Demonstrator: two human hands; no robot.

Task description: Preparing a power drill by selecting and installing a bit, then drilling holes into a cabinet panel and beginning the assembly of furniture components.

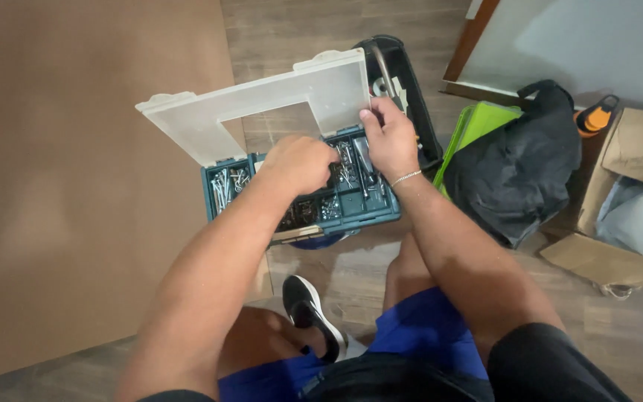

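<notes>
A teal compartment box (366, 207) of screws and small metal parts sits on the floor before me, its translucent lid (210, 119) raised. My left hand (301, 162) reaches down into the middle compartments, fingers curled among the screws; whether it holds one is hidden. My right hand (390, 138), with a thin bracelet at the wrist, holds the lid's right edge open with thumb and fingers.
A black toolbox (411, 97) stands behind the organiser. A black bag (522, 167) over a green case (485, 123), cardboard boxes (641, 145) and an orange-capped bottle (597, 115) lie right. A large brown board (76, 171) covers the left. My knee and shoe (308, 313) are below.
</notes>
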